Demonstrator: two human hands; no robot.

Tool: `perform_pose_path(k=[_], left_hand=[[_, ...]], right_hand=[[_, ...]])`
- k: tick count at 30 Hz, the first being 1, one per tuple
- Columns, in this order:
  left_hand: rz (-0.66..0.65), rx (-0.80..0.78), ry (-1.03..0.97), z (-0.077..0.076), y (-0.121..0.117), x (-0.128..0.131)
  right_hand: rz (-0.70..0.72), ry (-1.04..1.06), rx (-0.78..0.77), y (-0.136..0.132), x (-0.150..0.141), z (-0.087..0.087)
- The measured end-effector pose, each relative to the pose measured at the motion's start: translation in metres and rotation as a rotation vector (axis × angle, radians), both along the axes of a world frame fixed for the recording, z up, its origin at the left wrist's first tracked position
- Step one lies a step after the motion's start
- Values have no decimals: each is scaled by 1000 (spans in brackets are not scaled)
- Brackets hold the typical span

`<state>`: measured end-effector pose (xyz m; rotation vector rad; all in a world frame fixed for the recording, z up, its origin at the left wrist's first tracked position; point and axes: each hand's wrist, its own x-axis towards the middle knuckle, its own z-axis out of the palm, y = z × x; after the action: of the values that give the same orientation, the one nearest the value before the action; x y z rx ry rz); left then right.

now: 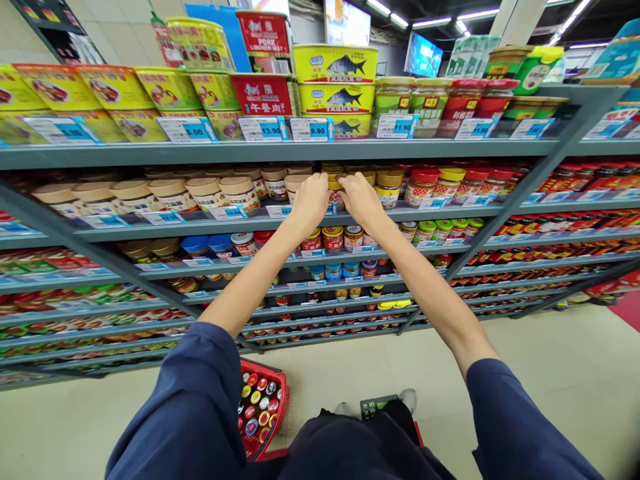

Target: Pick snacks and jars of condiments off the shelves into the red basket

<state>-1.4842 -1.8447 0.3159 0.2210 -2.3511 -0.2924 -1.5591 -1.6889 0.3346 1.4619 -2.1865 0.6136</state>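
Both hands reach onto the second shelf, around a gold-lidded jar (335,181). From its left side, my left hand (311,199) grips it with curled fingers. My right hand (361,195) closes on the right side, its fingertips near the lid. The hands hide part of the jar's body. To the right stands a similar gold-lidded jar (389,189) with a yellow label. Cream-lidded tubs (240,193) line the shelf to the left, and red-lidded jars (423,185) stand further right.
Above the hands runs the top shelf's edge (280,152), with yellow fish tins (336,99) and red luncheon meat cans (263,95) on it. Lower shelves hold more jars. On the floor, a red basket (284,400) full of jars stands left of my feet.
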Motion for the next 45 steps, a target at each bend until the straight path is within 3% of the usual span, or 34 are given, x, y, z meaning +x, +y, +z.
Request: perform_pose_path(k=[5, 10, 12, 17, 22, 27, 31, 38, 45], left_hand=[[8, -24, 6, 5, 9, 9], [26, -15, 153, 9, 13, 44], [49, -9, 135, 8, 13, 56], [130, -7, -4, -1, 13, 62], [206, -43, -94, -5, 10, 60], [217, -35, -107, -2, -1, 64], [228, -48, -156, 1, -2, 70], [264, -16, -208, 3, 2, 76], [244, -79, -189, 3, 6, 74]], right_hand=[[31, -30, -44, 2, 0, 0], [64, -90, -391, 32, 1, -2], [11, -115, -410, 42, 2, -7], [-105, -105, -196, 38, 5, -29], [-103, -107, -124, 17, 6, -40], [-74, -92, -98, 4, 7, -35], [-32, 1, 13, 0, 11, -27], [-122, 113, 220, -5, 20, -14], [-137, 180, 358, -4, 18, -16]])
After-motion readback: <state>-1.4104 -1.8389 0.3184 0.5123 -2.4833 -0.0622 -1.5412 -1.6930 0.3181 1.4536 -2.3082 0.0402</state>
